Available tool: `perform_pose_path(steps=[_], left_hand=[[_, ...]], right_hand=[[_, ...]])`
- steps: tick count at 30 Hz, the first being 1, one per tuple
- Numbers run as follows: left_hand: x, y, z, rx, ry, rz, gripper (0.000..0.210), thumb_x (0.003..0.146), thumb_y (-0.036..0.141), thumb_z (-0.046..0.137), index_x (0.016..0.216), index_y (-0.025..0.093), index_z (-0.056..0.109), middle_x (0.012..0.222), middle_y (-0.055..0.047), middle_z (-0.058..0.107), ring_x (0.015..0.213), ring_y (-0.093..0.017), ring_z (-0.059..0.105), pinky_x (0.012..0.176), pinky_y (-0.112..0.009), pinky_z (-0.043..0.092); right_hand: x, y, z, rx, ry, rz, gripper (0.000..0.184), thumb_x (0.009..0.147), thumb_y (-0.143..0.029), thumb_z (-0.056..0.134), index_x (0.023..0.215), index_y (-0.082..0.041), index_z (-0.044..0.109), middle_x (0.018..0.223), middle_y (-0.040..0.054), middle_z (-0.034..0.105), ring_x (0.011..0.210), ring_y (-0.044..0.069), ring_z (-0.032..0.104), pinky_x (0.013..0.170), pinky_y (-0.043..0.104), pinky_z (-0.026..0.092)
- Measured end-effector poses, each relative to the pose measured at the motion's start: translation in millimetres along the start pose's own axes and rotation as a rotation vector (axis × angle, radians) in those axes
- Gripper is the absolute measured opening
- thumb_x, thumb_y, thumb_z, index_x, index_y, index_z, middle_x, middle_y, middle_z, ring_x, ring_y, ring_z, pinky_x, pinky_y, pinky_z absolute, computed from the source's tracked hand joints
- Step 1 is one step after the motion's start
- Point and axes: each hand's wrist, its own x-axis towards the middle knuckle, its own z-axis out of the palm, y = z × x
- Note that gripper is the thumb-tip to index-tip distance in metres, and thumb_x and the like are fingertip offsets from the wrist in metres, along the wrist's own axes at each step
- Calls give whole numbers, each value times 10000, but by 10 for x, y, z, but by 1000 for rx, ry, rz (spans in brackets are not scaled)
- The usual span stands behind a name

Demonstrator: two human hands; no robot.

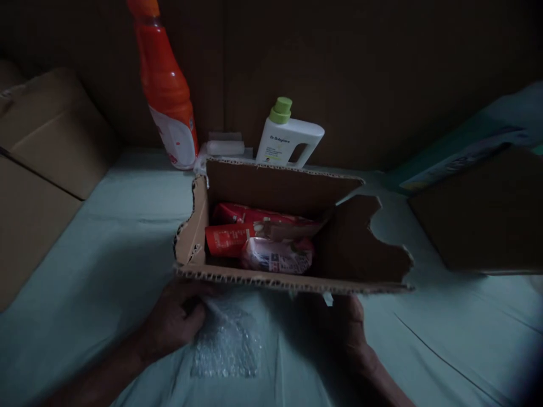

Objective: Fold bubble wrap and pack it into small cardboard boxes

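Note:
A cardboard box (271, 278) with ragged cut edges stands open-topped in the middle. Inside it lie red packets (229, 239) and a clear-wrapped pinkish packet (278, 254). Just below the box's near left corner, my left hand (176, 319) is closed, thumb and fingers pinching the upper left edge of a sheet of bubble wrap (229, 342). That sheet hangs or lies in front of the box. My right hand (350, 325) is at the near right side, under the box's front rim. Shadow and the rim hide its fingers, so its grip does not show.
Behind the box stand an orange bottle (169, 96), a white jug with a green cap (291, 138) and a small clear roll (226, 147). Cardboard boxes (46, 130) are at the left. On the right are a dark box (479, 215) and a teal package (466, 141). Pale cloth (119, 237) covers the surface.

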Motion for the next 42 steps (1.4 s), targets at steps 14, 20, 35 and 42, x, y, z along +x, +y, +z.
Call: perform_pose_path(steps=[14,20,35,42], left_hand=[[288,-29,162,-94,-79,268,253,815,140,507,911,208,730,1194,-130,630,1185,-238,589,1108,-414,450],[376,-20,181,-219,-69,246,142,808,163,565,855,195,696,1212,-116,624,1177,-248,580,1081,-395,448],[937,411,235,-314,58,58,69,673,135,622,689,180,673,1027,-39,672,1049,-218,608,1012,-335,446],[964,397,219,-449,115,-79,48,618,208,635,662,187,631,745,2,624,842,-202,600,791,-284,470]], right_hand=[[418,-203,-114,246,-115,126,253,899,-390,578,1067,-213,642,948,64,769,813,235,743,705,333,585],[430,-197,-108,242,-130,106,319,855,-425,561,1037,-182,659,958,92,773,855,251,727,767,351,568],[1072,-234,69,172,-109,170,189,801,-256,590,952,-204,691,964,84,786,915,246,731,799,340,536],[1020,-277,124,191,-77,257,315,855,-343,548,1066,-168,704,1030,143,764,967,281,706,872,404,521]])
